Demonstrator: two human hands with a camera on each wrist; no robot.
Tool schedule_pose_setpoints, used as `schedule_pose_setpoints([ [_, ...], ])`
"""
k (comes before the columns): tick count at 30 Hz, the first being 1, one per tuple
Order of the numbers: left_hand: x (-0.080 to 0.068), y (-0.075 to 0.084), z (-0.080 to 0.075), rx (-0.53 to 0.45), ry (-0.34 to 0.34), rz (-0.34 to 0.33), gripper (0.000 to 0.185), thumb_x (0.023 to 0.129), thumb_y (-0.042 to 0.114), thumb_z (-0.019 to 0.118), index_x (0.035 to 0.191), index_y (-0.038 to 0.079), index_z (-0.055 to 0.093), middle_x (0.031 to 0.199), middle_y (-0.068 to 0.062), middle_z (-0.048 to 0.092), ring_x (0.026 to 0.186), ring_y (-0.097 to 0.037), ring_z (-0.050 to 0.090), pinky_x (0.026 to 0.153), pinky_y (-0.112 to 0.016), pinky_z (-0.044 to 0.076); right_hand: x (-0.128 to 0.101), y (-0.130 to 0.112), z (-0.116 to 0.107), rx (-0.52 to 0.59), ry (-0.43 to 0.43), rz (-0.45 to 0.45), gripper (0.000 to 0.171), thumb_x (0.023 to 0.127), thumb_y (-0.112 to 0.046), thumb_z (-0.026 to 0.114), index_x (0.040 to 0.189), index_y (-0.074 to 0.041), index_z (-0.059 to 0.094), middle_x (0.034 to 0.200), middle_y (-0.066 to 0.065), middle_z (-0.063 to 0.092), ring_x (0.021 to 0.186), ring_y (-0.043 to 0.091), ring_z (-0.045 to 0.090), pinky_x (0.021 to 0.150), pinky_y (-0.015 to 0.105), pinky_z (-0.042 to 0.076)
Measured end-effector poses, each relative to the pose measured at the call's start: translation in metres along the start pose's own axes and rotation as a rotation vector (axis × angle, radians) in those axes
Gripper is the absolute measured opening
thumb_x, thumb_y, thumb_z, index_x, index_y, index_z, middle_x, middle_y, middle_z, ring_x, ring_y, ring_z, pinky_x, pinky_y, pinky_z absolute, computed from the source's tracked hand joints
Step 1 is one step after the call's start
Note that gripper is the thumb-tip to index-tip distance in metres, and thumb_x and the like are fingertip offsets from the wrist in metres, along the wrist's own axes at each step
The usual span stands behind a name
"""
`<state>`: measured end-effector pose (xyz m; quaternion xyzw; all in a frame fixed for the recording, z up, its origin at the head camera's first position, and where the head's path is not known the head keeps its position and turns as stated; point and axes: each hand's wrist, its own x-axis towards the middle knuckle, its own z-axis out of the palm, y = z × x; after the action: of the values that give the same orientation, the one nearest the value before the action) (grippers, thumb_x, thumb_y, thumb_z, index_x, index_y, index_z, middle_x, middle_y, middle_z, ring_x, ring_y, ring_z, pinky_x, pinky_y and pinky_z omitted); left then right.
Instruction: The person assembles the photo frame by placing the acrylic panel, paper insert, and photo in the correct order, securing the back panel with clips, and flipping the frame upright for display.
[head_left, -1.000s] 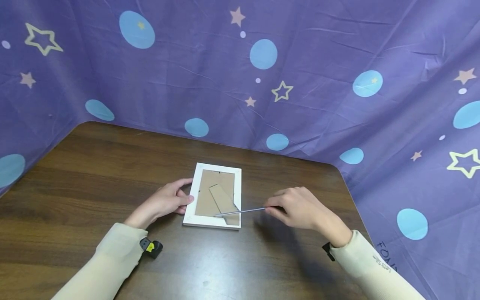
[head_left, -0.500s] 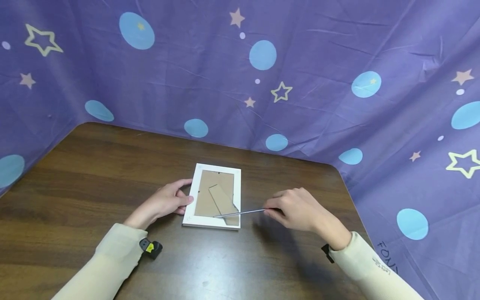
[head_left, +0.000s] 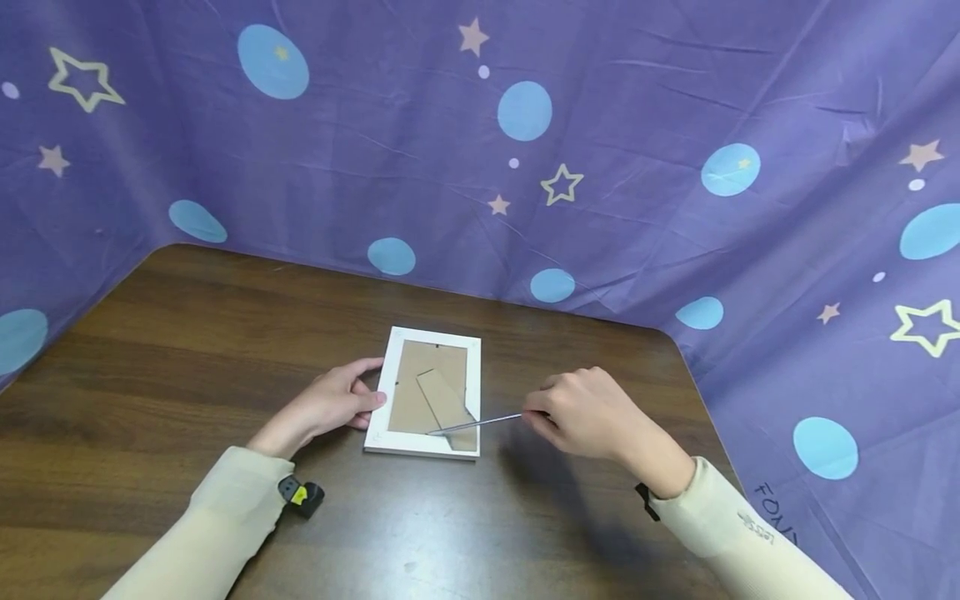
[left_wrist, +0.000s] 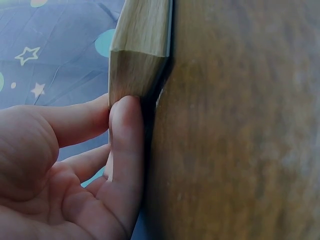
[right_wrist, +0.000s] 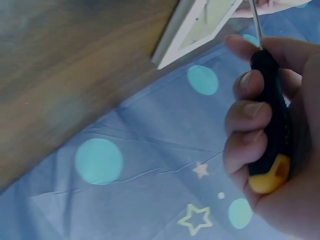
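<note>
A white picture frame lies back side up on the table, its brown backing board and slanted easel leg showing. My left hand pinches its left edge, thumb on the white border. Seen from the left wrist, that edge is bare wood between thumb and fingers. In my right hand is a screwdriver, its black and yellow handle wrapped by curled fingers. The thin metal shaft reaches left across the easel leg, with its tip near the lower edge of the backing.
Small dark tabs sit along the edge of the backing. The brown wooden table ends at a purple curtain with stars and blue dots, at the back and both sides.
My right hand has shifted slightly left and its wrist has turned a little, while the screwdriver's tip stays at about the same spot. The left hand and the frame hold still.
</note>
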<state>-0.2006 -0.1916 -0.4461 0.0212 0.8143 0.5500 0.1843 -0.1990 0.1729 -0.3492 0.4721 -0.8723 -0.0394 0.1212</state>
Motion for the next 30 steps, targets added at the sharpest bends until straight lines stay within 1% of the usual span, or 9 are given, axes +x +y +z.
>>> schedule_pose_setpoints([
  [4,0.0,-0.001,0.0,-0.004,0.0,0.011,0.073,0.102,0.008,0.069,0.163,-0.004,0.03,0.098,-0.018,0.068,0.076,-0.02,0.067,0.07,-0.032,0.064,0.014,-0.004,-0.008,-0.065,-0.021,0.03,0.028,0.092,-0.034,0.078,0.068,-0.028,0.065,0.057,-0.012,0.05,0.047,0.01,0.042,0.04,0.032,0.036],
  [8,0.001,-0.001,0.001,-0.004,-0.001,0.007,0.073,0.102,0.008,0.069,0.163,-0.003,0.031,0.098,-0.017,0.068,0.076,-0.019,0.067,0.069,-0.031,0.064,0.028,-0.009,-0.017,-0.129,-0.059,0.053,0.038,0.092,-0.042,0.079,0.061,-0.028,0.062,0.051,-0.011,0.042,0.044,0.014,0.042,0.039,0.034,0.037],
  [13,0.002,0.0,0.0,0.001,-0.004,0.004,0.072,0.103,0.008,0.068,0.164,-0.003,0.031,0.098,-0.017,0.068,0.076,-0.019,0.067,0.069,-0.031,0.064,0.045,-0.018,-0.03,-0.223,-0.097,0.06,0.051,0.09,-0.049,0.08,0.054,-0.025,0.053,0.05,-0.009,0.043,0.044,0.017,0.049,0.039,0.037,0.043],
  [16,0.002,-0.001,0.0,0.002,-0.005,0.004,0.072,0.103,0.008,0.068,0.164,-0.003,0.031,0.098,-0.017,0.068,0.076,-0.019,0.067,0.069,-0.03,0.064,0.057,-0.025,-0.038,-0.288,-0.149,0.083,0.057,0.09,-0.053,0.078,0.053,-0.025,0.046,0.052,-0.008,0.045,0.046,0.018,0.051,0.042,0.038,0.048],
  [19,0.002,-0.001,0.0,-0.003,-0.008,0.007,0.072,0.103,0.007,0.068,0.164,-0.003,0.031,0.097,-0.017,0.068,0.076,-0.019,0.068,0.069,-0.03,0.064,0.069,-0.035,-0.044,-0.358,-0.205,0.111,0.058,0.09,-0.056,0.077,0.053,-0.026,0.044,0.053,-0.008,0.048,0.046,0.016,0.05,0.044,0.038,0.05],
  [22,0.002,-0.001,0.0,-0.007,-0.011,0.009,0.072,0.102,0.007,0.068,0.164,-0.003,0.031,0.097,-0.017,0.068,0.076,-0.019,0.068,0.069,-0.03,0.064,0.079,-0.044,-0.048,-0.43,-0.241,0.129,0.059,0.09,-0.057,0.075,0.052,-0.025,0.043,0.052,-0.008,0.044,0.045,0.013,0.041,0.042,0.036,0.049],
  [25,0.002,-0.001,0.0,-0.008,-0.014,0.011,0.072,0.102,0.007,0.068,0.164,-0.003,0.031,0.097,-0.016,0.068,0.075,-0.018,0.067,0.069,-0.03,0.064,0.087,-0.05,-0.05,-0.481,-0.274,0.142,0.056,0.091,-0.056,0.074,0.052,-0.025,0.048,0.053,-0.008,0.043,0.046,0.012,0.036,0.041,0.037,0.047],
  [27,0.002,-0.001,0.0,-0.01,-0.016,0.01,0.072,0.103,0.007,0.067,0.163,-0.003,0.031,0.096,-0.016,0.068,0.075,-0.018,0.068,0.069,-0.03,0.064,0.092,-0.053,-0.05,-0.495,-0.317,0.159,0.051,0.092,-0.054,0.072,0.054,-0.024,0.055,0.055,-0.008,0.048,0.047,0.013,0.04,0.043,0.038,0.049],
  [30,0.002,-0.001,0.0,-0.012,-0.017,0.012,0.071,0.103,0.007,0.067,0.163,-0.004,0.03,0.096,-0.016,0.068,0.075,-0.018,0.068,0.069,-0.029,0.064,0.098,-0.055,-0.051,-0.465,-0.398,0.208,0.042,0.095,-0.048,0.07,0.061,-0.023,0.064,0.061,-0.006,0.06,0.052,0.016,0.052,0.048,0.04,0.053],
])
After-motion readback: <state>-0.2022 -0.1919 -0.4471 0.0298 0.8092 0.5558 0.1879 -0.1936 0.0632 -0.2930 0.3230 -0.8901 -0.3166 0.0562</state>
